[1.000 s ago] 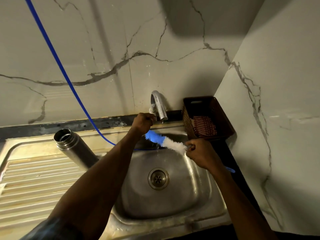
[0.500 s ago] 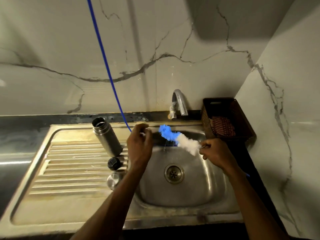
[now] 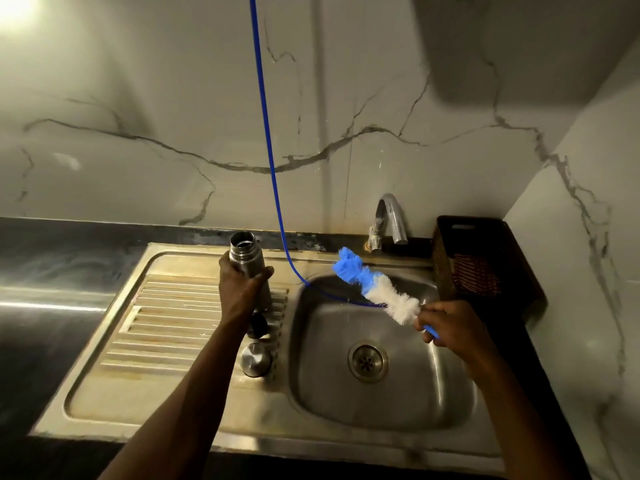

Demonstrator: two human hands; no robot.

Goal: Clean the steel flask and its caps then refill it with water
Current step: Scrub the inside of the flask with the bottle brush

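Left hand (image 3: 242,289) grips the open flask (image 3: 247,261), upright on the drainboard (image 3: 166,323) near the sink's (image 3: 450,403) back-left corner. Right hand (image 3: 450,327) grips the brush (image 3: 374,289) over the sink. Two caps (image 3: 257,359) on the drainboard's right edge.

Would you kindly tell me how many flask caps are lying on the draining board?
2: a black cap just behind the left forearm, below the flask, and a steel cap nearer the camera. Neither hand touches them.

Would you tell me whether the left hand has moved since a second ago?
Yes. The left hand has left the tap and gone leftward, away from it, to grip the steel flask on the drainboard.
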